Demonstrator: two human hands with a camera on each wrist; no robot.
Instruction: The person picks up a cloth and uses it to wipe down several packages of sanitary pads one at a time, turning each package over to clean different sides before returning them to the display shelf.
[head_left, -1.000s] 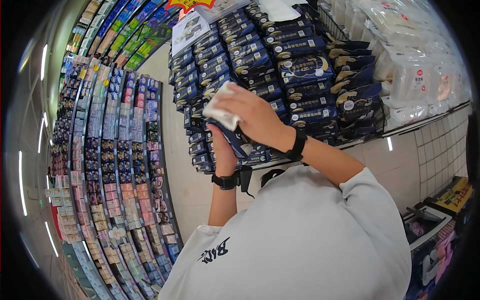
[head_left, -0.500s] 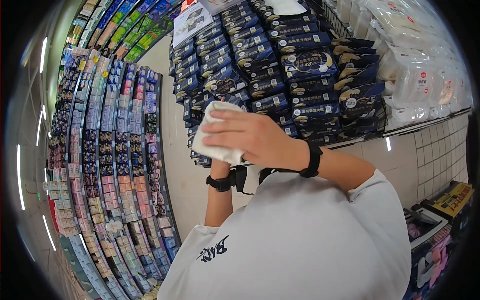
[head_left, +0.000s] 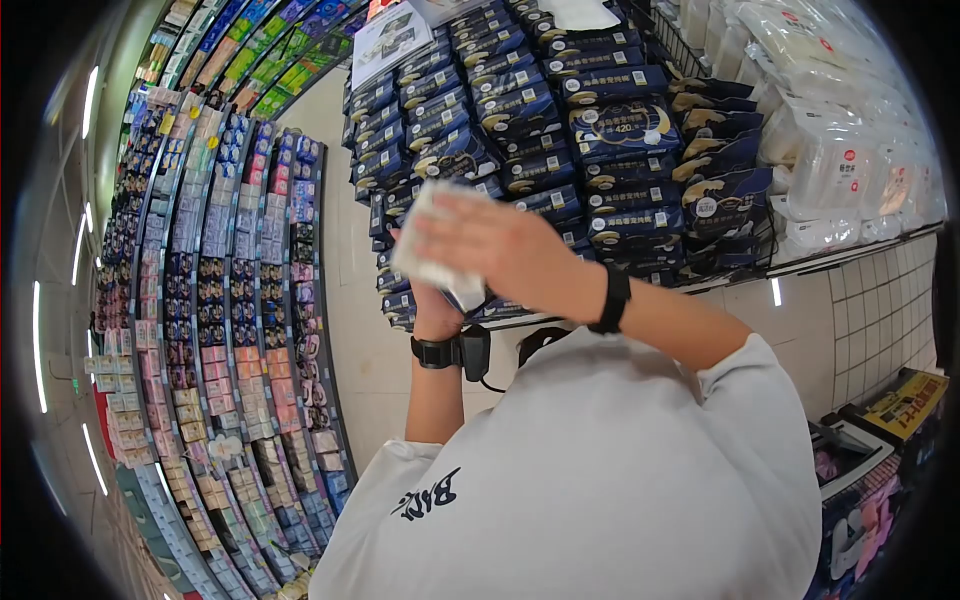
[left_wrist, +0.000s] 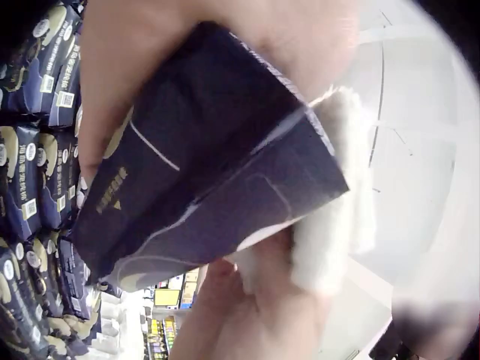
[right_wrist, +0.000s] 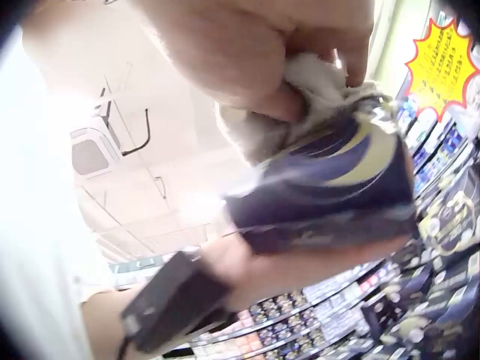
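white cloth under right hand hides most of navy pack.

"420" on a large navy tissue pack on the shelf; "BiBi"-like black lettering on the white shirt; other labels too small to read.

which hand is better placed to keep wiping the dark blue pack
Right, probably. The right hand already presses the white cloth onto the dark blue pack, while the left hand grips that pack from below and is busy steadying it.
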